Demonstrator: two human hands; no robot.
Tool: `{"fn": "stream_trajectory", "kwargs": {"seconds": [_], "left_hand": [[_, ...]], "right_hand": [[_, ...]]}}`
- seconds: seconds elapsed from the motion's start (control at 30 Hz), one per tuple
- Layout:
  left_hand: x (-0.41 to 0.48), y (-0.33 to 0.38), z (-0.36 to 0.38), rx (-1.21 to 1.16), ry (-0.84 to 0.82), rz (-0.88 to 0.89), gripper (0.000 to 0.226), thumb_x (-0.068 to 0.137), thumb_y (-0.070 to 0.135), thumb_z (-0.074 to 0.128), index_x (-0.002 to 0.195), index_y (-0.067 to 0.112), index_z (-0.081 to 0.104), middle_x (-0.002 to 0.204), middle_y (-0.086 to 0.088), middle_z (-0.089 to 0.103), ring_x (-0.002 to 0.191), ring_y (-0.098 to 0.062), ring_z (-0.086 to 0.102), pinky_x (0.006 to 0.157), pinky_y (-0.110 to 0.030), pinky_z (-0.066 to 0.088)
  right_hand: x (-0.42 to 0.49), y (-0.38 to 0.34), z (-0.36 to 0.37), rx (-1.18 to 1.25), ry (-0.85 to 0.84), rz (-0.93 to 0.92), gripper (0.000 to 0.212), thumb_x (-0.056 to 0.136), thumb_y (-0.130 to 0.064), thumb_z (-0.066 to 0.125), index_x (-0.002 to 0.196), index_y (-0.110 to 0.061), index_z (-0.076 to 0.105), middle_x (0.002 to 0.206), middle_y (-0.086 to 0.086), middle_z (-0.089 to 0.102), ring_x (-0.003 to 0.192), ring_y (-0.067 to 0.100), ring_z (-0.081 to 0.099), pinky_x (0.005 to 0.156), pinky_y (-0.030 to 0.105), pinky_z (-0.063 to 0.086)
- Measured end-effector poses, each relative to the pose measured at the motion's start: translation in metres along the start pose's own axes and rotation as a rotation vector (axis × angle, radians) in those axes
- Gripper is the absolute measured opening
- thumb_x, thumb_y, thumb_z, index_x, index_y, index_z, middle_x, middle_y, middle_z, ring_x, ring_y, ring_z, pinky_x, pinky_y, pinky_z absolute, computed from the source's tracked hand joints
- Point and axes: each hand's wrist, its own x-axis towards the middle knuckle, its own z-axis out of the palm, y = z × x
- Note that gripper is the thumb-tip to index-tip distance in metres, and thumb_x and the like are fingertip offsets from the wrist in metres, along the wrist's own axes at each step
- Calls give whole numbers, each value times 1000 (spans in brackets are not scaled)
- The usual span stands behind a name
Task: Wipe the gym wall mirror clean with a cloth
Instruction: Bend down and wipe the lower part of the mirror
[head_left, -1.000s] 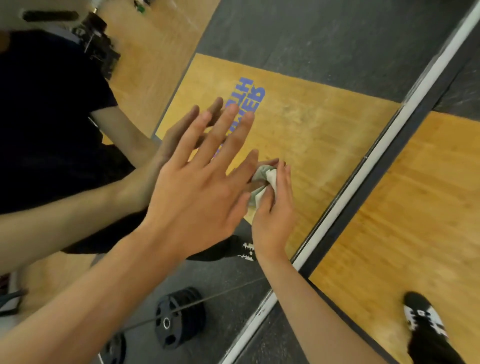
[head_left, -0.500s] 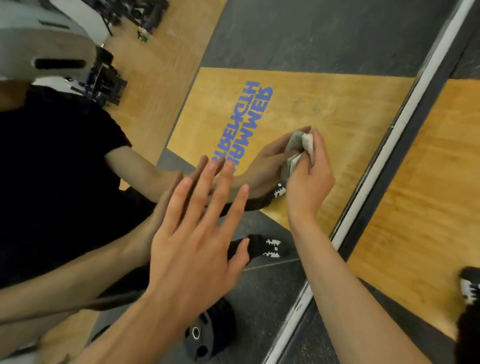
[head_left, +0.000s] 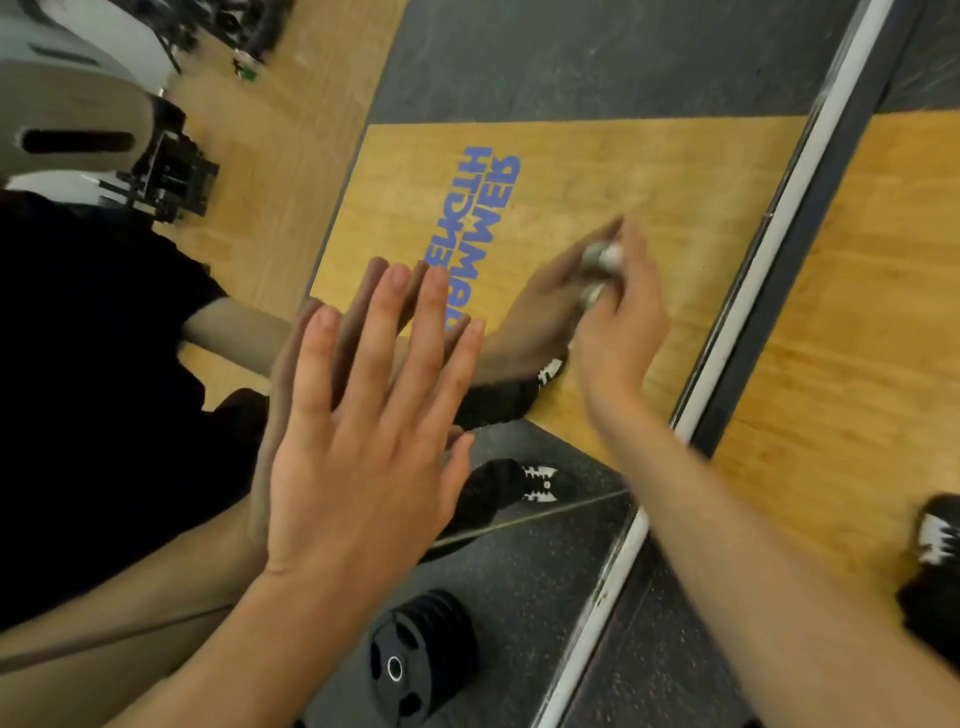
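Note:
The wall mirror (head_left: 675, 171) fills most of the view and reflects the gym floor, my arms and my dark shirt. My left hand (head_left: 363, 447) lies flat on the glass with straight, spread fingers, meeting its own reflection. Further right and higher, my right hand (head_left: 623, 322) grips a small bunched pale cloth (head_left: 602, 262) and presses it against the glass; this hand is motion-blurred. Only a bit of the cloth shows above my fingers.
The mirror's white bottom frame (head_left: 769, 249) runs diagonally on the right, with wooden floor (head_left: 857, 338) beyond it. My black-and-white shoe (head_left: 935, 540) stands at the right edge. Black weight plates (head_left: 421, 660) and blue mirrored lettering (head_left: 478, 228) appear in the reflection.
My right hand has slid the cloth up and to the right across the glass. My left hand has stayed flat on the mirror, and the view has shifted.

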Motion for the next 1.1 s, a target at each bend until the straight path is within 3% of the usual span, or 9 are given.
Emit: {"fn": "stream_trajectory", "kwargs": {"seconds": [0.17,0.27,0.4,0.47,0.57,0.67,0.8,0.9,1.1], "left_hand": [[0,0,0,22,4,21,82,103,55,33,170,14,8,174,-25,-9,160,-44,-8,123,-62,-23],[0,0,-1,-10,-1,8,86,102,55,41,170,14,9,175,-24,-8,160,-43,-6,124,-61,-22],[0,-2,-3,-35,-5,13,88,101,57,44,170,15,8,175,-22,-9,159,-42,-11,125,-60,-20],[0,-2,-4,-54,-9,19,89,101,57,44,170,15,8,175,-22,-10,159,-42,-12,124,-60,-19],[1,-2,-4,-53,-14,23,89,102,59,43,170,15,8,174,-23,-13,159,-43,-12,124,-61,-20],[1,-2,-6,-42,-14,31,90,100,61,43,170,16,8,174,-24,-14,159,-44,-12,121,-61,-23],[2,-1,-7,-48,-33,46,89,101,60,40,170,16,5,173,-25,-16,158,-46,-12,119,-62,-24],[0,-3,-5,-106,2,34,90,101,59,45,170,16,8,173,-23,-17,158,-44,-15,120,-60,-23],[1,-4,-4,-191,7,23,89,100,56,49,170,15,13,174,-22,-13,157,-41,-18,121,-59,-24]], "right_hand": [[62,-10,-2,-21,8,11,53,103,0,45,154,-15,49,157,2,50,146,11,43,120,18,33],[-33,6,-3,-15,28,-28,54,103,1,47,156,-14,46,159,3,47,148,15,42,122,31,34],[-204,36,-25,-69,-10,169,59,103,7,49,157,-15,39,162,4,42,151,13,37,119,37,37],[-230,43,-33,-83,-45,202,60,103,9,49,156,-16,38,161,5,42,151,12,36,117,42,40],[-169,37,-27,-27,-47,190,57,103,7,49,155,-15,43,160,4,45,151,12,38,121,39,37],[-48,7,-8,4,8,68,56,100,7,48,152,-12,50,158,5,48,148,15,42,124,24,29],[39,-22,0,39,34,-35,53,101,2,47,151,-16,52,155,3,53,143,12,47,117,15,34],[-41,0,-6,54,23,-66,55,100,5,48,152,-15,51,156,3,52,146,13,45,120,19,34],[-236,57,-40,-60,-113,90,60,104,8,49,157,-18,38,162,4,42,151,14,38,118,38,41]]}}
